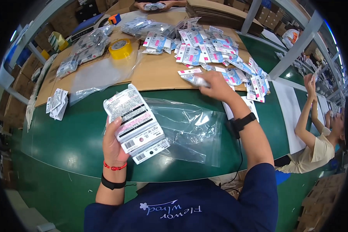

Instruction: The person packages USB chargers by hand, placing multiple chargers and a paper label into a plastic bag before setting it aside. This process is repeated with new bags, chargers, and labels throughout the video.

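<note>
My left hand (115, 145) grips a small stack of packaged items (137, 118), their white printed backs turned up and slightly fanned. My right hand (216, 87) is closed on the edge of one small white-and-blue package (194, 78) at the near side of the cardboard. Beyond it lies a loose heap of similar packages (208, 52), white, pink and light blue. Between my hands a clear plastic bag (189, 131) lies flat on the green table (77, 143). Fingertips of the right hand are partly hidden.
A yellow tape roll (120, 49) and clear plastic sheeting (98, 75) lie on the cardboard (154, 73). White cards (58, 103) sit at left, filled bags (89, 44) behind. Another person's hands (154, 5) hold something at the far edge; a person in beige (317, 150) works at right.
</note>
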{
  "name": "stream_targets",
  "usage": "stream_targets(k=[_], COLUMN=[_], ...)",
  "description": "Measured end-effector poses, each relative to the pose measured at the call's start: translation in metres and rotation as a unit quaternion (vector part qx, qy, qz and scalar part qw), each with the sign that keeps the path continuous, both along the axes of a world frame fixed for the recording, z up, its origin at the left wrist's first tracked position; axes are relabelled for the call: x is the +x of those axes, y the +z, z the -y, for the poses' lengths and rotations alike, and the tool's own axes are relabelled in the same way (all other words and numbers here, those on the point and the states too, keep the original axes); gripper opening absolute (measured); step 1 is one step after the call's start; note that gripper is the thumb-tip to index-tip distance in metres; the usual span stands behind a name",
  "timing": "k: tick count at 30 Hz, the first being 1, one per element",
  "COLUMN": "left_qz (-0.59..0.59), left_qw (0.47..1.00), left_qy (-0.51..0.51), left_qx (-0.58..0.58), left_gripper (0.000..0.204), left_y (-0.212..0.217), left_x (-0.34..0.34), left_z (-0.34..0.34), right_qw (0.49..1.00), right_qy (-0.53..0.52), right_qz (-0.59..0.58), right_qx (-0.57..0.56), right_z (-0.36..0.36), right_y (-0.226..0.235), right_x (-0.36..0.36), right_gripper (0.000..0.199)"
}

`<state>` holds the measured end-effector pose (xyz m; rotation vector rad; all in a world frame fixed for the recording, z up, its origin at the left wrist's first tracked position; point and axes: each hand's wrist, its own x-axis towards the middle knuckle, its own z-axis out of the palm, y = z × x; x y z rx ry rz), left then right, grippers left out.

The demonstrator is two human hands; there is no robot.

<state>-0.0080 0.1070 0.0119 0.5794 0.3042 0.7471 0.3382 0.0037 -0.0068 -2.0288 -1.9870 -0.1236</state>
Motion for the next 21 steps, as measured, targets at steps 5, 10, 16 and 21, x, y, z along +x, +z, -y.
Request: stream_targets(k=[5, 10, 16, 21], left_qz=[0.026, 0.094, -0.055, -0.022], left_qw=[0.999, 0.994, 0.989, 0.994], left_qy=[-0.029, -0.047, 0.002, -0.011], left_qx=[-0.006, -0.009, 0.138, 0.107], left_gripper=[0.047, 0.048, 0.05, 0.052], left_y=[-0.004, 0.007, 0.017, 0.018], left_x=[0.011, 0.035, 0.055, 0.056], left_z=[-0.005, 0.0, 0.017, 0.015], right_qw=[0.871, 0.935, 0.961, 0.968], right_qy=[-0.03, 0.074, 0.142, 0.182], right_qz=[-0.407, -0.025, 0.123, 0.043], right_qx=[0.272, 0.346, 0.201, 0.165], right_z=[-0.004, 0.025, 0.04, 0.047], right_y=[0.027, 0.06, 0.034, 0.038], right_x=[-0.046, -0.13, -0.169, -0.162], right_gripper=[0.058, 0.055, 0.057, 0.055])
